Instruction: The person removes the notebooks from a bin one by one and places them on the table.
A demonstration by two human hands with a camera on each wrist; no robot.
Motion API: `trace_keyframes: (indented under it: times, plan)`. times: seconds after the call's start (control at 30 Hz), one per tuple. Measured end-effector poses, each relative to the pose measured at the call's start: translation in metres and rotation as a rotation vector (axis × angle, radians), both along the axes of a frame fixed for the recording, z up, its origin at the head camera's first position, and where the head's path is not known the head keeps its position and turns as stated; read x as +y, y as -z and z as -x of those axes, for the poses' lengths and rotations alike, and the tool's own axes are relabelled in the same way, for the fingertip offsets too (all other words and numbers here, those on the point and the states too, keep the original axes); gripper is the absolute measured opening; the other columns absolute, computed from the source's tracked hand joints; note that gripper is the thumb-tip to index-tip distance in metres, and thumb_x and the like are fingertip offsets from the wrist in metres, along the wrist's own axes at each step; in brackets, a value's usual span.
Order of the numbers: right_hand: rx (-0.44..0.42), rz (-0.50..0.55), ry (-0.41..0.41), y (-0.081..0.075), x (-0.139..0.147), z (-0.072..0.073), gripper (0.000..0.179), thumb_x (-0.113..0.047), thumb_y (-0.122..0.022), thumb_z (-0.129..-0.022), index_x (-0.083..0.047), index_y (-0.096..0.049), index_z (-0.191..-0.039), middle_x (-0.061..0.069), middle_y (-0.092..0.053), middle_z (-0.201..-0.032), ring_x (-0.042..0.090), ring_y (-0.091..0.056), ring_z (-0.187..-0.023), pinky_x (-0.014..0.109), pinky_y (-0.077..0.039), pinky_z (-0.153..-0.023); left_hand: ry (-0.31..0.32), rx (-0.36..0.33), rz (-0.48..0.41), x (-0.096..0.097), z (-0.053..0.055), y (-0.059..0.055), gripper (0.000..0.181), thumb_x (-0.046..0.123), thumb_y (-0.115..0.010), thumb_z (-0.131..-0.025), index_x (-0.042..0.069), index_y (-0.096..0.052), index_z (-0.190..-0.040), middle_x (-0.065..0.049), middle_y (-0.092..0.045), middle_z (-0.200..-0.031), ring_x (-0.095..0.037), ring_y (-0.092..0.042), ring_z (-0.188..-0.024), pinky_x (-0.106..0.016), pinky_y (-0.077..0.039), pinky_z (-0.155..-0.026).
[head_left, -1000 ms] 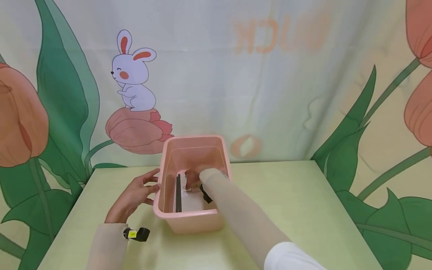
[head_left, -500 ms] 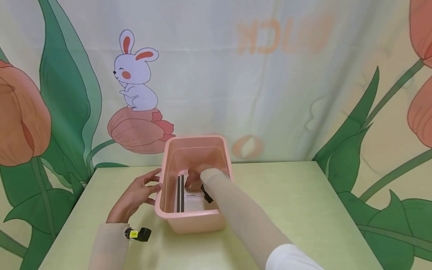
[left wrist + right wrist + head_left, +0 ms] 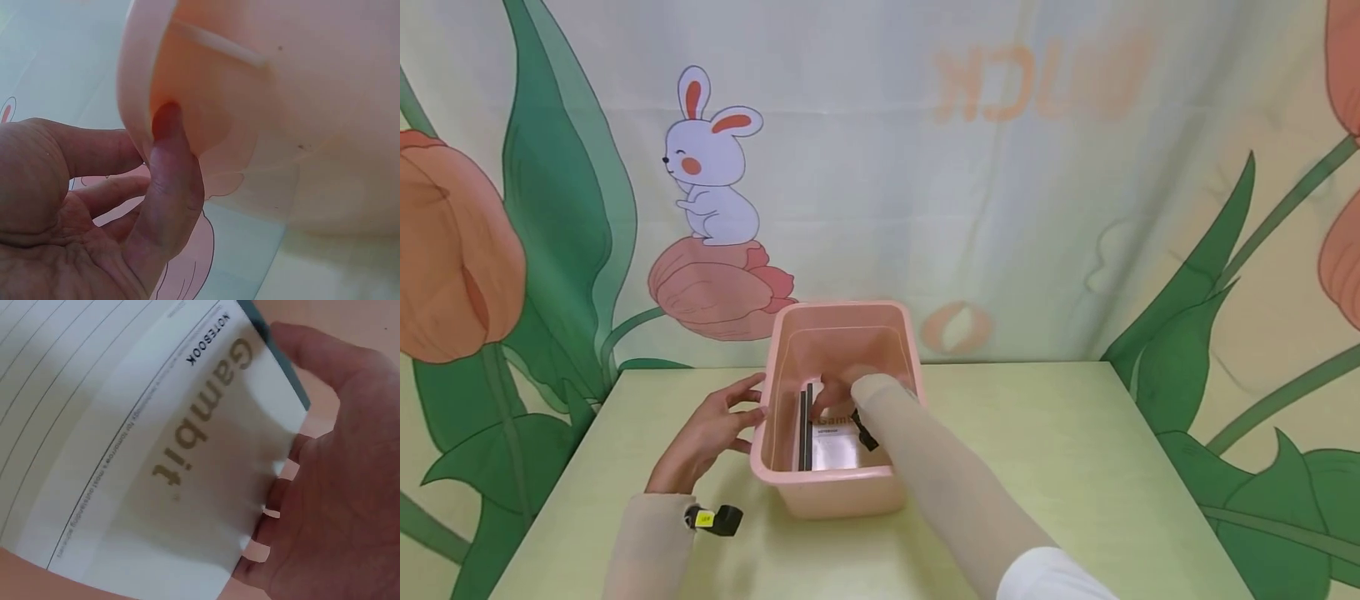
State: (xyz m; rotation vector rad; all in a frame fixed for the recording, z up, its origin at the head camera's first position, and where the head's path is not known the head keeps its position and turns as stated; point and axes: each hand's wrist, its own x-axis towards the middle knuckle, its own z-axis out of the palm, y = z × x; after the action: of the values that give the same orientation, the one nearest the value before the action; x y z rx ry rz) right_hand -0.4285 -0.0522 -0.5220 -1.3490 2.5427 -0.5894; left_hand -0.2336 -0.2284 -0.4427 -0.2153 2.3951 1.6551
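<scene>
A pink plastic bin (image 3: 842, 496) stands on the table. My left hand (image 3: 707, 429) holds its left side; in the left wrist view the thumb (image 3: 169, 181) presses the wall beneath the rim while the index finger meets the rim's edge. Down inside the bin, my right hand (image 3: 835, 393) grips a notebook (image 3: 144, 425) marked "Gambit". The right wrist view has its thumb (image 3: 319, 353) at the dark spine strip (image 3: 284, 369) and the other fingertips hidden behind the page edge. Two dark strips (image 3: 806, 429) run along the notebook's left side in the head view.
The pale green table (image 3: 1037, 467) extends on both sides of the bin. Behind it hangs a curtain (image 3: 880, 167) printed with tulips and a rabbit. A black wrist camera (image 3: 724, 520) sits on the left sleeve.
The dark strips, first close together, stood apart half a second ago and are now nearer again, as the notebook shifts slightly under my right hand. My left hand keeps its hold; the view drifts slightly.
</scene>
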Motion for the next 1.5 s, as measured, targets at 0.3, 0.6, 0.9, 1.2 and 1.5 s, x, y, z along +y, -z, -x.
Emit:
trace_keyframes:
  times: [0.3,0.6,0.9,1.2,1.5]
  plan:
    - [0.149,0.046,-0.238,-0.055,0.009,-0.025,0.054,-0.068,-0.08,-0.063,-0.036,-0.073,-0.105,-0.022,-0.069,-0.093,0.0,-0.059,-0.089,0.013,-0.047,-0.083,0.011,-0.004,0.005,0.001,0.003,0.002,0.07,0.017,-0.06,-0.098,0.027,-0.024,-0.157,-0.018,-0.04,-0.147,-0.039,-0.057,-0.12,-0.038,-0.062,-0.074]
    - [0.115,-0.154,0.172,-0.064,0.006,-0.033,0.05,-0.067,-0.078,-0.068,-0.041,-0.067,-0.108,-0.015,-0.059,-0.104,0.005,-0.05,-0.105,0.03,-0.044,-0.098,0.023,-0.013,0.0,0.0,0.004,0.002,0.07,0.018,-0.06,-0.098,0.027,-0.024,-0.157,-0.018,-0.039,-0.148,-0.04,-0.056,-0.122,-0.039,-0.062,-0.075]
    - [0.206,-0.188,0.331,-0.13,0.01,-0.048,0.075,-0.072,-0.065,-0.078,-0.031,-0.048,-0.138,-0.004,-0.062,-0.124,0.016,-0.056,-0.114,0.04,-0.045,-0.104,0.027,0.004,0.003,-0.003,0.007,-0.005,0.07,0.019,-0.059,-0.098,0.026,-0.022,-0.158,-0.02,-0.036,-0.15,-0.043,-0.052,-0.126,-0.039,-0.062,-0.076]
    - [0.391,-0.158,0.458,-0.191,0.024,-0.079,0.079,-0.084,-0.046,-0.078,-0.022,-0.048,-0.127,0.003,-0.063,-0.097,0.023,-0.057,-0.095,0.044,-0.041,-0.085,0.009,-0.024,-0.004,0.0,0.005,0.002,0.071,0.021,-0.059,-0.098,0.029,-0.02,-0.158,-0.019,-0.036,-0.151,-0.041,-0.053,-0.125,-0.038,-0.061,-0.076]
    - [0.505,-0.054,0.532,-0.222,0.079,-0.093,0.054,-0.069,-0.046,-0.081,-0.019,-0.047,-0.102,-0.002,-0.052,-0.082,0.019,-0.046,-0.079,0.041,-0.033,-0.074,0.018,-0.006,-0.007,0.0,0.0,0.004,0.07,0.02,-0.058,-0.099,0.027,-0.02,-0.158,-0.019,-0.036,-0.151,-0.04,-0.055,-0.123,-0.039,-0.061,-0.077]
